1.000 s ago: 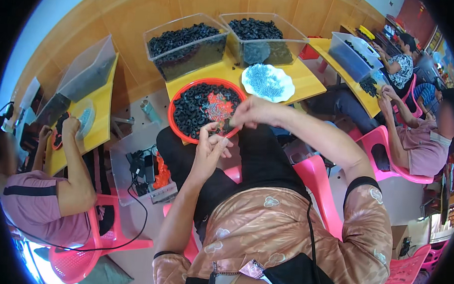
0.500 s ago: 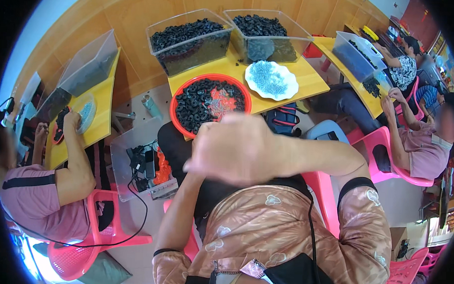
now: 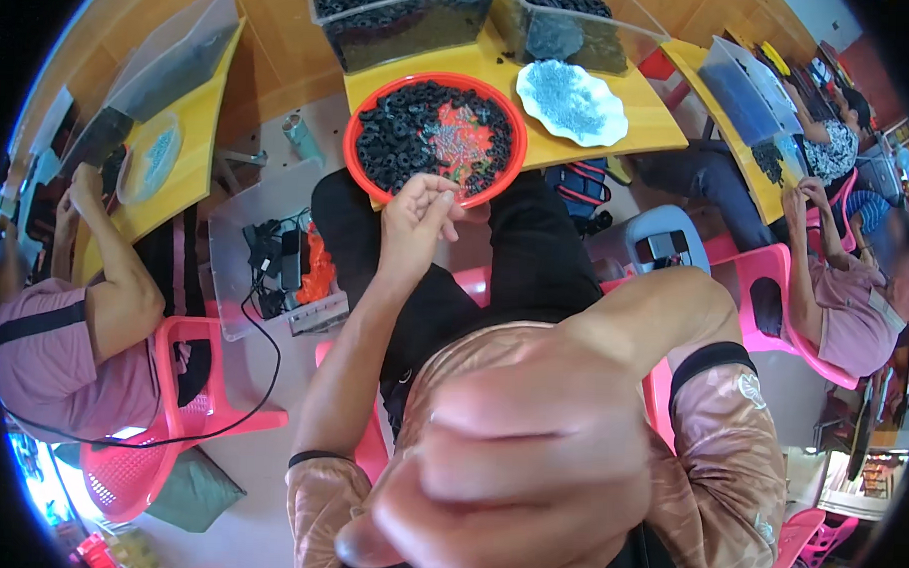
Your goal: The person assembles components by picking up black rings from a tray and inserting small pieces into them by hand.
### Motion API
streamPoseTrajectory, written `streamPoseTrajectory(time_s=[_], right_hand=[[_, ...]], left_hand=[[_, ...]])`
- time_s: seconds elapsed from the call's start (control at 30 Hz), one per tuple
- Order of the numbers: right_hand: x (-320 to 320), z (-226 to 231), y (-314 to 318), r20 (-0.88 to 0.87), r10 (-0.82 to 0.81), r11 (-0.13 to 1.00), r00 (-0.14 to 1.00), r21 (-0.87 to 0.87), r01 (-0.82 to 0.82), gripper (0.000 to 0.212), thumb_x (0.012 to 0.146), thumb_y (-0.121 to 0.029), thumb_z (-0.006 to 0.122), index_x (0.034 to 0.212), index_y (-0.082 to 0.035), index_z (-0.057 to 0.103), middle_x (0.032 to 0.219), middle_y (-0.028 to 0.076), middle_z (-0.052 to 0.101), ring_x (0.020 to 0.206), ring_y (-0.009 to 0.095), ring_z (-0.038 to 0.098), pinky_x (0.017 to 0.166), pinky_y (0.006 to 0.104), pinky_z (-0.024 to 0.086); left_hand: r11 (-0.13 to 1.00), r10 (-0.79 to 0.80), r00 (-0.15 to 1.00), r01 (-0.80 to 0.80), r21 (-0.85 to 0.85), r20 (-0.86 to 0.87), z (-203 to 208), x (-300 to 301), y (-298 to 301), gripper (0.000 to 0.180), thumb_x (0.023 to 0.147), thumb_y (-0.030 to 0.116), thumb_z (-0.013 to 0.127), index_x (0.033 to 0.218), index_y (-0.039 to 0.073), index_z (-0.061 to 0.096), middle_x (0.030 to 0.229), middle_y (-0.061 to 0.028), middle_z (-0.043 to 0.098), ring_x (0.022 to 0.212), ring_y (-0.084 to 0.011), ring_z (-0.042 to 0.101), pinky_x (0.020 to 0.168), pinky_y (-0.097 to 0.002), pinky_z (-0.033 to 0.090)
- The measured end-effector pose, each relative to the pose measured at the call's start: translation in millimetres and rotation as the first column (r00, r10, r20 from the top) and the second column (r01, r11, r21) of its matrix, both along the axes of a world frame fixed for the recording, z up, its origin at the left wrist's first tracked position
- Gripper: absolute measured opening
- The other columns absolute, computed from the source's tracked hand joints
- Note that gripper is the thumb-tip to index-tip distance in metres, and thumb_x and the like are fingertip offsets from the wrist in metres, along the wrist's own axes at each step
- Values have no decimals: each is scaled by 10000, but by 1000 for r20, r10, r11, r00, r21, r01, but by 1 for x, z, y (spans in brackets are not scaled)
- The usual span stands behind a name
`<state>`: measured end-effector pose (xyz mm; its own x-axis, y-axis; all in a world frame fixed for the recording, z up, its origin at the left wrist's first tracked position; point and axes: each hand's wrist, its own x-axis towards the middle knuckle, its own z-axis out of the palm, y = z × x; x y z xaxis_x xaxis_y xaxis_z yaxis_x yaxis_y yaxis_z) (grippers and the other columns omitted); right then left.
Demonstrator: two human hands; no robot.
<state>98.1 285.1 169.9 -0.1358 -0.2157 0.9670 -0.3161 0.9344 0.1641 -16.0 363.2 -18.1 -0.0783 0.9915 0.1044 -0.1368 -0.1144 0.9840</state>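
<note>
A red basin (image 3: 354,170) rests at the table's near edge, above my lap, holding many small black ring-like parts (image 3: 392,132). Small silvery pieces (image 3: 459,142) lie scattered on its bare red bottom. My left hand (image 3: 417,221) is just at the basin's near rim, fingers curled and thumb pressed toward them; anything pinched there is too small to name. Large and smeared by motion, my right hand (image 3: 529,457) is close to the camera in front of my torso. Its fingers look bent, but whether they hold something is hidden.
A white scalloped plate (image 3: 608,133) of small bluish pieces sits on the yellow table (image 3: 648,124). Clear bins (image 3: 408,44) of black parts stand behind. Co-workers sit left and right on pink chairs (image 3: 770,270). A black cable (image 3: 271,378) hangs at left.
My right hand has come away from my left, toward the camera and lower in view. My left hand, partly covered before, now shows by the basin. The view has tilted down.
</note>
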Motion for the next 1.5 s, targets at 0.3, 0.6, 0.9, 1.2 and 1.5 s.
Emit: streamPoseTrajectory(time_s=[0.3, 0.6, 0.9, 1.2, 1.5], right_hand=[[21, -7, 5, 44, -134, 991, 990, 25, 133, 151, 768, -163, 640, 706, -61, 548, 697, 63, 548, 533, 109, 483, 458, 234, 340], [21, -100, 238, 798, -498, 590, 340, 24, 807, 133, 803, -164, 662, 906, -79, 657, 776, 122, 674, 737, 330, 651, 669, 434, 506], [10, -160, 317, 929, -338, 563, 148, 74, 824, 214, 769, -201, 699, 974, -141, 716, 931, 116, 699, 906, 311, 659, 796, 423, 515], [7, -155, 317, 936, -346, 612, 68, 170, 773, 243, 732, -180, 733, 966, -123, 709, 923, 125, 695, 907, 320, 656, 784, 425, 515], [11, -139, 293, 857, -432, 685, 281, 110, 720, 181, 768, -156, 684, 902, -38, 652, 844, 150, 666, 828, 354, 649, 723, 449, 512]], left_hand=[[999, 35, 998, -37, 30, 57, 2, -5, -1, 79, 902, 57, 483, 929, 19, 547, 738, -70, 642, 529, -77, 552, 498, -202, 404], [974, 218, 968, -223, 30, 123, 6, -10, 1, 95, 926, 36, 492, 979, -3, 562, 714, -63, 621, 488, -61, 498, 463, -199, 384], [970, 240, 959, -242, -1, 150, 7, -11, 2, 83, 932, 38, 496, 971, 3, 561, 717, -68, 626, 484, -56, 491, 466, -195, 390], [970, 238, 961, -242, 10, 139, 7, -12, 2, 88, 927, 35, 498, 976, 5, 564, 720, -63, 627, 492, -58, 501, 469, -197, 396], [975, 216, 968, -221, 28, 125, 9, -11, 3, 169, 947, 151, 554, 1060, 26, 541, 749, -57, 640, 521, -72, 541, 476, -190, 391]])
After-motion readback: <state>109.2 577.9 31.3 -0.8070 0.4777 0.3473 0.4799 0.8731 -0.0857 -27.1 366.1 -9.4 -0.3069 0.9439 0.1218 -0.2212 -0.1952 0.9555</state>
